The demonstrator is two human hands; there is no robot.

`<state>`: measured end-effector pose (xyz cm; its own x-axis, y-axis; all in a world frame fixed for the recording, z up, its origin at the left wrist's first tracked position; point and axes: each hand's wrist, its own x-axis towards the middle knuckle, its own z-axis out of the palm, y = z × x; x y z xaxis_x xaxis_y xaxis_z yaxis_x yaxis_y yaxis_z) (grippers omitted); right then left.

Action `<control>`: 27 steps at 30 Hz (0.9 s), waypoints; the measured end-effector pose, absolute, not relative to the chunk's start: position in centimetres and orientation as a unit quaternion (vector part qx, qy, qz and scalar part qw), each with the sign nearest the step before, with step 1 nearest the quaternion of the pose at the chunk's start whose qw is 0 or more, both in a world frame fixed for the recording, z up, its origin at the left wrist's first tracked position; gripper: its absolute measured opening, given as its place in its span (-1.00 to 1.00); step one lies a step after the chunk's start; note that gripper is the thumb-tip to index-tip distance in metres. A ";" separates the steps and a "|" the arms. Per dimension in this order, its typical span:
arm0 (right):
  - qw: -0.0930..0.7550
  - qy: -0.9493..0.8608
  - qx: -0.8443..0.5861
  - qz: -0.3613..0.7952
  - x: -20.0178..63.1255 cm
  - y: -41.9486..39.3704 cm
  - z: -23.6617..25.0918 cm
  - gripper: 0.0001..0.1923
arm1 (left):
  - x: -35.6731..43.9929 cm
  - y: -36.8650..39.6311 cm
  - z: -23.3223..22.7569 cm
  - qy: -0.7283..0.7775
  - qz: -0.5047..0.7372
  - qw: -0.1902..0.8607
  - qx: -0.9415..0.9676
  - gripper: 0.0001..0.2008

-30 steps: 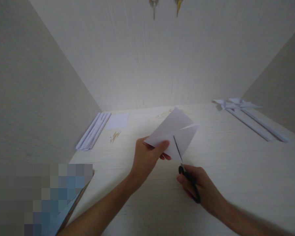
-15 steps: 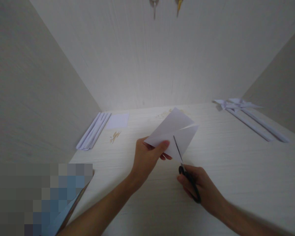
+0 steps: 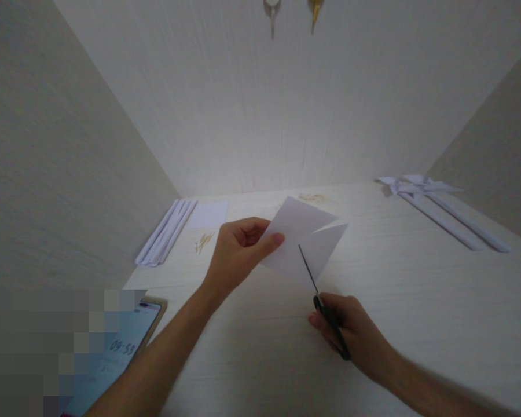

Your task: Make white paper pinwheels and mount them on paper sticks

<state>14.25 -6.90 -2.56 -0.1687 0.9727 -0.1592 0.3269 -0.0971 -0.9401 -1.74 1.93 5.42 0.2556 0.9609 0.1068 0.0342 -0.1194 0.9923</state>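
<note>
A white paper square (image 3: 286,223) is held up above the table, with a slit running in from its right corner. My left hand (image 3: 238,249) pinches its left edge, thumb on top and fingers curled behind. My right hand (image 3: 358,327) grips a pair of black-handled scissors (image 3: 327,318). Their dark blade lies across the lower part of the paper, pointing up and left. Whether the second blade is beneath the sheet I cannot tell.
Rolled paper tubes (image 3: 167,234) lie at the left wall beside a flat paper sheet (image 3: 208,214) and several small wooden sticks (image 3: 204,242). Folded paper pinwheels (image 3: 421,185) on paper rods (image 3: 445,223) rest at right. A phone (image 3: 121,347) is at lower left.
My left hand has shifted left on the paper, and its fingers no longer show below the sheet. The paper has turned slightly. The scissors moved a little left and look more closed.
</note>
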 end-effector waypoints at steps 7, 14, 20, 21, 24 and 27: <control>0.274 -0.643 -0.544 0.465 14.7 -6.6 -2.4 -0.59 | -2.7 1.7 7.9 0.452 0.315 0.361 0.752 -0.91; 0.294 -0.651 -0.526 0.462 15.2 -6.8 -2.5 -0.62 | -2.9 2.3 8.0 0.516 0.408 0.321 0.682 -0.90; 0.361 -0.639 -0.490 0.470 15.2 -7.0 -2.3 -0.60 | -2.3 1.9 7.7 0.545 0.486 0.332 0.597 -0.81; 0.355 -0.640 -0.491 0.473 15.2 -7.0 -2.3 -0.59 | -2.1 1.8 7.7 0.542 0.491 0.336 0.594 -0.81; 0.339 -0.643 -0.488 0.483 15.1 -7.0 -2.3 -0.56 | -1.5 1.3 7.3 0.533 0.507 0.349 0.581 -0.82; 0.341 -0.641 -0.487 0.486 15.0 -7.0 -2.3 -0.56 | -1.0 0.9 6.8 0.521 0.509 0.370 0.576 -0.82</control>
<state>14.99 -6.96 -2.30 -0.2947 0.9549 -0.0365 0.2926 0.0538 -0.9547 -0.96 0.92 6.83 -0.0612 0.9776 0.2011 0.2237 -0.1829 0.9573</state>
